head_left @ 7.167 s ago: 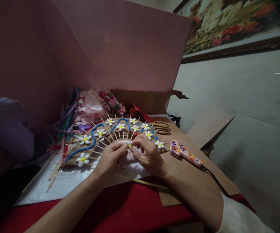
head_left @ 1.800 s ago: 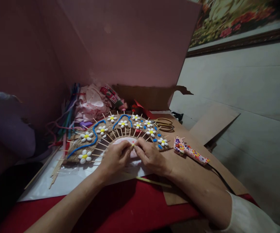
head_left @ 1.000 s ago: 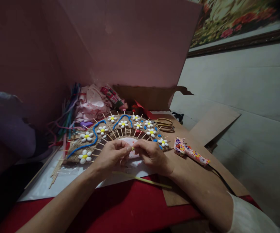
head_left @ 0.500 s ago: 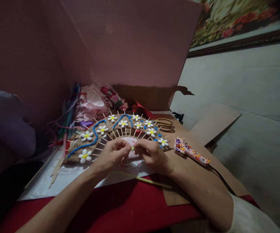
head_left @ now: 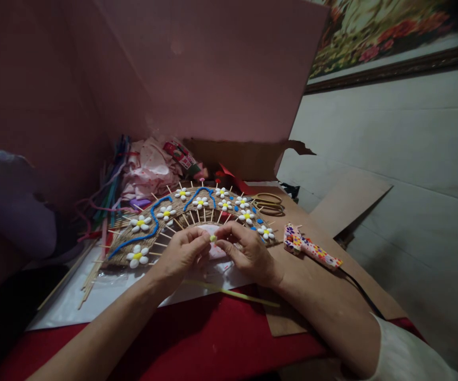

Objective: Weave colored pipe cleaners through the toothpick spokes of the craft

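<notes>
My left hand (head_left: 183,255) and my right hand (head_left: 247,253) meet fingertip to fingertip over a small yellow piece (head_left: 213,238), both pinching it. Just behind them lies a woven arch of twine and wooden sticks (head_left: 161,225), trimmed with white flowers with yellow centres, blue cord and blue dots. A thin yellow-green strip (head_left: 232,293) lies on the table below my hands.
A patterned glue gun (head_left: 310,247) with a black cord lies right of the arch on brown cardboard (head_left: 332,288). Scissors (head_left: 267,202) lie behind. Coloured pipe cleaners (head_left: 110,196) and pink wrapping (head_left: 149,169) crowd the back left. A pink board (head_left: 213,69) stands behind. The tablecloth is red (head_left: 205,344).
My hands stay together in front of the arch, working the small yellow piece between the fingertips; they have shifted only slightly. Everything else on the table is where it was.
</notes>
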Motion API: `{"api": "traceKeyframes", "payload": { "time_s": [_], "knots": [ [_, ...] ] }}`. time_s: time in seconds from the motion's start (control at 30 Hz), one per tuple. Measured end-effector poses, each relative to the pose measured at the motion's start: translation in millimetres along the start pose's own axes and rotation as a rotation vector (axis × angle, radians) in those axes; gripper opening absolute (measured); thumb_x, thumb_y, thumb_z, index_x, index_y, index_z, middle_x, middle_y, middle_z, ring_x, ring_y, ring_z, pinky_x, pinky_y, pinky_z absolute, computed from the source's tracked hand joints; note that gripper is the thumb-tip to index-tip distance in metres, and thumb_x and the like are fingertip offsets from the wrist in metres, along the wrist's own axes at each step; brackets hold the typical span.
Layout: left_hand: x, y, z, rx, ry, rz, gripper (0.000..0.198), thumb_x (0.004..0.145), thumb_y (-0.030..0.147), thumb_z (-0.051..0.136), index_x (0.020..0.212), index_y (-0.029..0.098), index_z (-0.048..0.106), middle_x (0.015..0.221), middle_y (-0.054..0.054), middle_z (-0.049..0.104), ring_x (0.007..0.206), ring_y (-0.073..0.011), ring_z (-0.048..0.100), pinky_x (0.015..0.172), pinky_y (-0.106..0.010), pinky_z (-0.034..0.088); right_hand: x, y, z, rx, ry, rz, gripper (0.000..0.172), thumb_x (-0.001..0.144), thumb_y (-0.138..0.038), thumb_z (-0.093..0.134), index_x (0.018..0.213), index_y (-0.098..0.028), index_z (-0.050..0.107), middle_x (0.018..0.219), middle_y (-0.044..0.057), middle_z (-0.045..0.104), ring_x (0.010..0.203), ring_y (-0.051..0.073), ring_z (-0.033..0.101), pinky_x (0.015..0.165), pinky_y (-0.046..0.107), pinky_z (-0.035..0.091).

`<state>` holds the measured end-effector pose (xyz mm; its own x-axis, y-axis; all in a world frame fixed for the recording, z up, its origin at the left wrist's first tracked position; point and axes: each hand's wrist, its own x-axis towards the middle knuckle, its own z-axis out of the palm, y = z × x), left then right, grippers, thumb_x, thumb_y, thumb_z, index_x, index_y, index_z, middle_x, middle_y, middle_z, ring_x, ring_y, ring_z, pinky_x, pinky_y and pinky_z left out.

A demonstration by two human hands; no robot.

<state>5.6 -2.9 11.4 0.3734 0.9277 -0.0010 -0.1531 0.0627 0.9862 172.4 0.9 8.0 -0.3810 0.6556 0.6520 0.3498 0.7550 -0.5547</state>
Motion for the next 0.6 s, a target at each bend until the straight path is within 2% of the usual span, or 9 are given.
{"api": "traceKeyframes", "payload": {
  "time_s": [0.13, 0.37, 0.6],
  "knots": [
    [-0.3, 0.6, 2.9, 0.059, -0.009, 0.012, 0.033, 0.078, 0.043, 0.058, 0.062, 0.016, 0.047, 0.044, 0.006, 0.041, 0.036, -0.0058, 0.035, 0.036, -0.018, 0.031, 0.3, 2.7, 1.3, 0.038, 0.000, 0.061, 0.008, 0.086, -0.021, 0.050, 0.082, -0.017, 0.055, 0.076, 0.002, 0.059, 0.069, 0.013, 0.055, 0.064, 0.025, 0.044],
    [-0.9, -0.2, 1.4, 0.034, -0.021, -0.015, 0.028, 0.075, 0.043, 0.062, 0.072, 0.016, 0.054, 0.053, 0.004, 0.048, 0.040, -0.0065, 0.041, 0.040, -0.022, 0.044, 0.9, 3.5, 0.4, 0.041, -0.028, 0.093, 0.006, 0.086, -0.021, 0.049, 0.081, -0.018, 0.051, 0.072, 0.000, 0.055, 0.065, 0.013, 0.052, 0.062, 0.024, 0.041],
    [-0.5, 2.8, 2.5, -0.006, -0.063, -0.012, 0.026, 0.074, 0.037, 0.065, 0.074, 0.014, 0.055, 0.058, 0.002, 0.053, 0.044, -0.0068, 0.045, 0.042, -0.023, 0.049, 1.3, 4.6, -1.2, 0.103, -0.087, 0.142, 0.008, 0.088, -0.023, 0.046, 0.082, -0.018, 0.050, 0.072, 0.000, 0.053, 0.064, 0.012, 0.049, 0.060, 0.024, 0.040]
  ]
}}
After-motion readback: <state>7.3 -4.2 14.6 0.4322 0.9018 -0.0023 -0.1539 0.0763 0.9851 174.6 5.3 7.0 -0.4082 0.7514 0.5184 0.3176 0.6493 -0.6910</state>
